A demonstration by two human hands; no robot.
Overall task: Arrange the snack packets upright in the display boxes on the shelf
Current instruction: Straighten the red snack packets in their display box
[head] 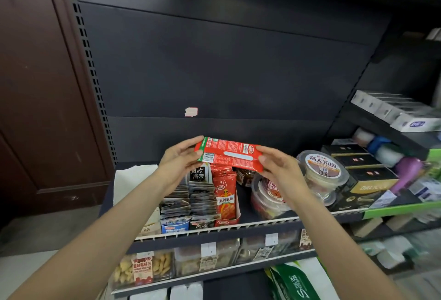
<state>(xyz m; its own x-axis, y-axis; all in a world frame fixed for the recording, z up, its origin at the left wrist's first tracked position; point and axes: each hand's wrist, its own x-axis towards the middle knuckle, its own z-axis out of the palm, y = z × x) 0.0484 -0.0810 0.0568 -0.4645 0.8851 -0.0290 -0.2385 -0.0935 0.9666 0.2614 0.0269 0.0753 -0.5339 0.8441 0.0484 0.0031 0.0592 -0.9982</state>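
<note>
Both hands pinch one red snack packet (229, 155) by its short ends, the left hand (180, 160) at the barcode end and the right hand (278, 164) opposite, holding it flat above the red display box (226, 206) on the shelf (250, 224), probably to turn it upright before slotting it in. The packet's underside is hidden, and the rear of the box too.

A shop: price-tagged shelf (238, 227) of packaged snacks (224, 194).
</note>
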